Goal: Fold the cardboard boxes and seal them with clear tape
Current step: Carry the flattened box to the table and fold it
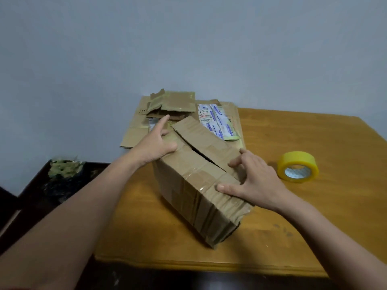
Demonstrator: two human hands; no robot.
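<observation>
While the cardboard box (pixel 188 185) sits on the table (pixel 314 216) between the hands, the left hand (pixel 154 148) grips its far corner and the right hand (pixel 256 182) presses spread, straight fingers on its top flaps, near the tape roll (pixel 301 159).

Tan wooden surface (pixel 314 216), scuffed near front right, against plain grey-blue wall (pixel 188 38). Lower left: dark side table (pixel 33 206) bearing crumpled greenish-yellow wad (pixel 65 168).
</observation>
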